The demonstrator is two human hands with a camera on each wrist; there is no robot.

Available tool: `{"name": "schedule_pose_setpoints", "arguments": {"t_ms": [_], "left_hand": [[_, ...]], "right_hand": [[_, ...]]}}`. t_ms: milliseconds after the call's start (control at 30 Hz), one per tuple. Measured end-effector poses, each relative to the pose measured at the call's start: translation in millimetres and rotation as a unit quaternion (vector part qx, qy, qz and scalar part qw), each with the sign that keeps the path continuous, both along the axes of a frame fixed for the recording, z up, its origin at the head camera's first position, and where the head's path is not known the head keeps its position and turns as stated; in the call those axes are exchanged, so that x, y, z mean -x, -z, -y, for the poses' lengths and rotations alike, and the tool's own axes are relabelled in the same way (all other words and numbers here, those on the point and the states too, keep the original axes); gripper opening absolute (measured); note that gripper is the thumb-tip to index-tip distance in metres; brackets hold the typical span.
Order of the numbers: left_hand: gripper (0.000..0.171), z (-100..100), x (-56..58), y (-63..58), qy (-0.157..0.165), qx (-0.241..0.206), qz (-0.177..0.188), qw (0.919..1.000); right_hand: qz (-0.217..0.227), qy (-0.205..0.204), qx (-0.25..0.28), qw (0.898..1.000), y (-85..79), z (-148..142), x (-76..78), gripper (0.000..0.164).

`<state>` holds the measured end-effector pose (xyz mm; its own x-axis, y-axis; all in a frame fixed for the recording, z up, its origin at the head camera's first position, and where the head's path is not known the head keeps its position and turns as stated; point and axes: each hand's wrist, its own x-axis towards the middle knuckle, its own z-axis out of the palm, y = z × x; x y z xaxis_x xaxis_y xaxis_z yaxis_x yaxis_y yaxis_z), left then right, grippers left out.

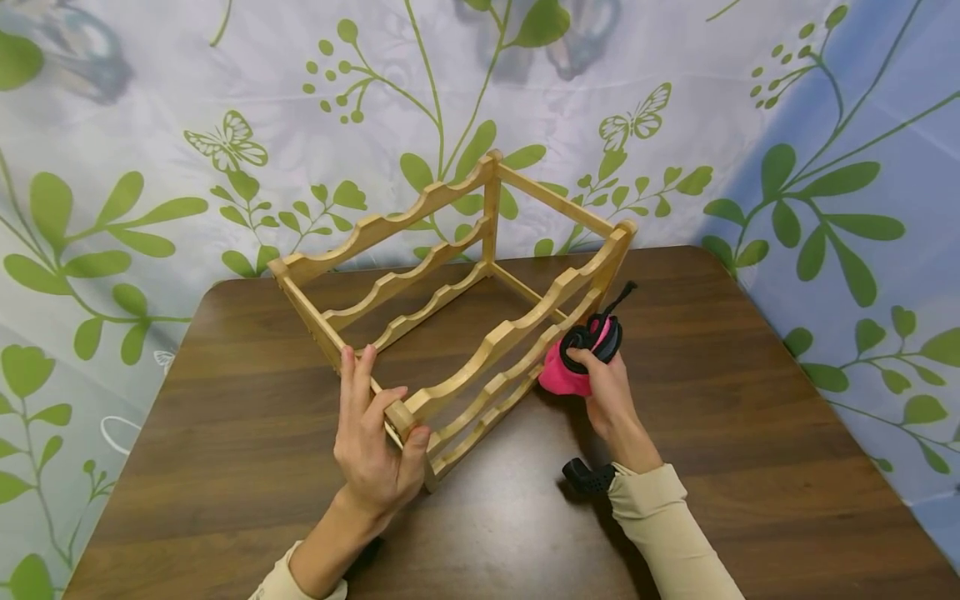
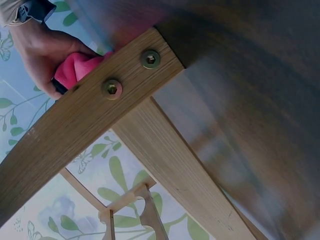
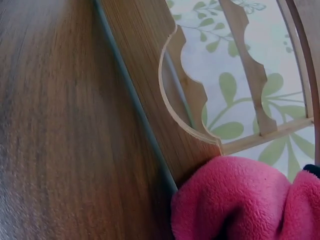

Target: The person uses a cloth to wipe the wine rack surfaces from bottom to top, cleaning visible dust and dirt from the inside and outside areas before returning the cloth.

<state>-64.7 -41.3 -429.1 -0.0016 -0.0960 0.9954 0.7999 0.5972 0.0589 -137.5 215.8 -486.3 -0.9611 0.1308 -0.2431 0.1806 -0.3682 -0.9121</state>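
Observation:
A light wooden wine rack [image 1: 495, 343] with scalloped rails stands at an angle on the table. My left hand [image 1: 371, 454] grips its near-left corner, thumb on the front and index finger over the top, other fingers extended along the end. In my right hand [image 1: 611, 396] is a bunched pink fleece cloth item [image 1: 564, 375] with black trim and a black cord. The cloth touches the rack's lower right side. In the right wrist view the pink fleece [image 3: 235, 190] lies against a scalloped board [image 3: 150, 65]. Bolts [image 2: 112, 89] show on the rack's end in the left wrist view.
The dark wooden table [image 1: 750, 433] reaches back to a wall hanging [image 1: 285, 125] printed with green leaves and butterflies. A black wrist-worn device [image 1: 588, 477] sits beside my right sleeve.

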Motion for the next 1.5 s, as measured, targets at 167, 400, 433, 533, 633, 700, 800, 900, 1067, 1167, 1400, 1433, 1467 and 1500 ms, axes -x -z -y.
{"name": "schedule_pose_setpoints", "arguments": {"t_ms": [167,400,433,533,633,700,800,900,1067,1167,1400,1433,1467,1500], "left_hand": [[0.045,0,-0.2,0.6,-0.009,-0.005,0.001,0.9999],[0.045,-2,-0.2,0.6,-0.01,-0.015,0.001,0.9998],[0.045,-2,-0.4,0.4,-0.01,-0.015,0.001,0.9998],[0.046,-3,-0.6,0.1,-0.015,-0.016,0.001,0.9998],[0.045,-2,-0.6,0.9,-0.016,-0.016,0.002,0.9997],[0.045,-2,-0.3,1.7,-0.013,-0.015,0.002,0.9998],[0.044,-1,-0.1,2.7,-0.011,-0.014,0.004,0.9998],[0.044,-1,-0.3,3.4,-0.014,-0.014,0.007,0.9998],[0.045,1,-0.9,4.4,-0.024,-0.015,0.012,0.9995],[0.045,1,-1.4,4.7,-0.025,-0.014,0.014,0.9995],[0.045,2,-2.2,4.4,-0.026,-0.011,0.017,0.9995],[0.045,2,-2.3,4.3,-0.026,-0.012,0.018,0.9994],[0.045,2,-2.4,4.1,-0.026,-0.012,0.018,0.9994],[0.045,2,-2.5,4.0,-0.026,-0.012,0.019,0.9994]], "right_hand": [[0.009,-0.021,-0.021,1.0,0.3,7,-6.9,0.058],[-0.016,-0.046,-0.021,0.999,2.0,23,-25.2,0.074],[-0.015,-0.051,-0.017,0.998,2.2,25,-28.7,0.073],[-0.019,-0.057,-0.009,0.998,3.3,34,-39.5,0.071],[-0.033,-0.053,-0.003,0.998,6.0,48,-51.3,0.075],[-0.044,-0.045,-0.002,0.998,7.3,57,-58.8,0.079],[-0.052,-0.035,-0.009,0.998,8.5,68,-68.4,0.081],[-0.053,-0.024,-0.022,0.998,9.5,77,-75.1,0.077],[-0.064,-0.014,-0.033,0.997,12.1,90,-85.6,0.072],[-0.068,-0.021,-0.036,0.997,12.4,98,-93.7,0.069],[-0.058,-0.064,-0.048,0.995,11.9,119,-114.3,0.066],[-0.057,-0.071,-0.047,0.995,11.9,121,-116.9,0.068],[-0.056,-0.077,-0.047,0.994,11.9,123,-119.2,0.069],[-0.057,-0.081,-0.047,0.994,11.9,125,-120.9,0.07]]}}
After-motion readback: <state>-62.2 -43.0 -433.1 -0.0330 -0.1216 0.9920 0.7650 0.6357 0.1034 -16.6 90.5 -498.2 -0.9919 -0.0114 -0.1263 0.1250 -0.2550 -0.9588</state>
